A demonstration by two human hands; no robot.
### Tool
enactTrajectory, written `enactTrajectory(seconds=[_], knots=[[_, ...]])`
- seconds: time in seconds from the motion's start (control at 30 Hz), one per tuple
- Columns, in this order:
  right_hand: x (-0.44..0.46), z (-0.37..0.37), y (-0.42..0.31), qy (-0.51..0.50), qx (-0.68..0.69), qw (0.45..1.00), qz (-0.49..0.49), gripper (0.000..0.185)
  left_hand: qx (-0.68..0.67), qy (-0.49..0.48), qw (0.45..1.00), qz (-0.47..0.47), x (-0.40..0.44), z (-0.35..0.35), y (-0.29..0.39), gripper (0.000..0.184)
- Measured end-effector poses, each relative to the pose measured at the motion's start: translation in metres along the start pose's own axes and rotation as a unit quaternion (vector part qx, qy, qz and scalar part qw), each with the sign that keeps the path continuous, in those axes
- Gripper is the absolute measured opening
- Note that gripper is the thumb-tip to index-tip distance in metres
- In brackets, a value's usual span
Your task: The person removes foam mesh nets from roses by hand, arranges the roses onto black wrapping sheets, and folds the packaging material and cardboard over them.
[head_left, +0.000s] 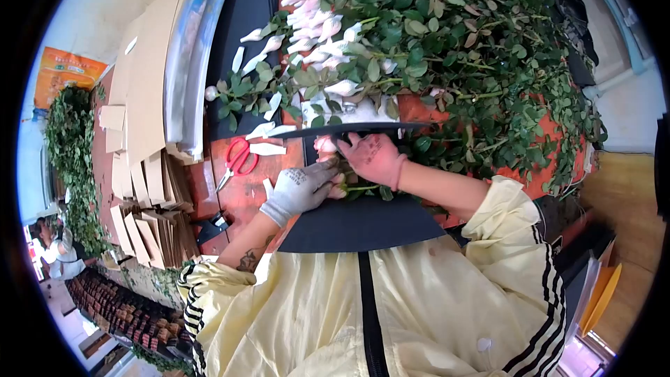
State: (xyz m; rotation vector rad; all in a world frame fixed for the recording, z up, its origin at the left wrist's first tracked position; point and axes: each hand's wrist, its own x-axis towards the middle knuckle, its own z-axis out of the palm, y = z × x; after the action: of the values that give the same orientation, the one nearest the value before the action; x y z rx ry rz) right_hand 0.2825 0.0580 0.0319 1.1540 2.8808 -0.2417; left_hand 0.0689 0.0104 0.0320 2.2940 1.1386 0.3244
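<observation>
In the middle of the frame, the worker's left hand [299, 188], in a grey glove, has its fingers against pale pink roses [338, 188]; I can't tell how firmly. The right hand [371, 159], gloved in pink, touches a raised black edge [349, 128]. A black sheet [363, 227] spreads below both. Left of centre, red-handled scissors [242, 156] lie on the orange-red tabletop [276, 165]. White-wrapped buds [307, 17] cluster at the top, their leafy stems [453, 42] heaped toward the upper right. Cardboard sheets [150, 63] stand upper left; another person [61, 248] shows at the far lower left.
</observation>
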Motion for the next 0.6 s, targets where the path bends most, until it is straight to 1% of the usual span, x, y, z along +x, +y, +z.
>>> enactTrajectory(seconds=[0.03, 0.1, 0.13, 0.17, 0.2, 0.23, 0.27, 0.3, 0.33, 0.37, 0.43, 0.47, 0.5, 0.53, 0.57, 0.6], knots=[[0.003, 0.001, 0.001, -0.037, -0.011, 0.999, 0.001, 0.035, 0.008, -0.022, 1.0, -0.007, 0.001, -0.001, 0.001, 0.04], [0.001, 0.027, 0.008, 0.058, -0.011, 0.998, -0.022, 0.036, 0.013, -0.013, 1.0, 0.003, 0.002, -0.004, 0.001, 0.038], [0.002, 0.021, 0.008, 0.037, -0.003, 0.999, -0.008, 0.035, 0.021, 0.024, 1.0, -0.002, 0.004, -0.01, 0.003, 0.039], [0.001, 0.025, 0.012, 0.043, 0.012, 0.999, -0.026, 0.035, 0.025, 0.06, 0.998, -0.007, 0.007, -0.013, 0.004, 0.039], [0.0, 0.02, 0.012, 0.03, 0.011, 0.999, -0.025, 0.034, 0.04, 0.09, 0.995, -0.023, 0.013, -0.011, 0.001, 0.04], [0.001, 0.0, 0.008, 0.017, 0.01, 1.0, -0.024, 0.033, 0.039, 0.092, 0.995, -0.015, 0.016, -0.012, 0.001, 0.04], [-0.005, -0.023, 0.005, -0.037, 0.019, 0.999, -0.028, 0.032, 0.046, 0.029, 0.997, -0.057, 0.017, -0.012, 0.001, 0.041], [-0.012, -0.056, 0.003, 0.056, 0.063, 0.994, -0.069, 0.03, 0.054, -0.034, 0.993, -0.099, 0.018, -0.013, 0.0, 0.042], [-0.018, -0.091, 0.005, 0.154, 0.097, 0.98, -0.077, 0.028, 0.051, -0.048, 0.991, -0.117, 0.018, -0.015, 0.001, 0.043], [-0.022, -0.118, 0.007, 0.247, 0.133, 0.956, -0.087, 0.026, 0.046, -0.043, 0.991, -0.116, 0.017, -0.011, -0.002, 0.043], [-0.002, -0.154, 0.044, 0.232, 0.162, 0.958, -0.038, 0.026, 0.019, 0.021, 0.998, -0.062, 0.013, -0.001, -0.011, 0.047], [0.019, -0.154, 0.072, 0.218, 0.216, 0.951, 0.03, 0.026, 0.038, 0.037, 0.998, -0.036, 0.013, 0.001, -0.014, 0.048], [0.042, -0.147, 0.101, 0.205, 0.267, 0.937, 0.095, 0.026, 0.041, 0.04, 0.998, -0.037, 0.014, 0.0, -0.012, 0.048], [0.061, -0.137, 0.123, 0.131, 0.176, 0.968, 0.123, 0.026, 0.041, 0.006, 0.997, -0.065, 0.017, -0.005, -0.009, 0.048], [0.072, -0.122, 0.137, 0.055, 0.084, 0.983, 0.152, 0.025, 0.041, -0.031, 0.994, -0.093, 0.018, -0.01, -0.004, 0.047], [0.076, -0.105, 0.14, 0.044, -0.003, 0.99, 0.135, 0.022, 0.049, -0.038, 0.994, -0.089, 0.018, -0.016, -0.001, 0.047]])
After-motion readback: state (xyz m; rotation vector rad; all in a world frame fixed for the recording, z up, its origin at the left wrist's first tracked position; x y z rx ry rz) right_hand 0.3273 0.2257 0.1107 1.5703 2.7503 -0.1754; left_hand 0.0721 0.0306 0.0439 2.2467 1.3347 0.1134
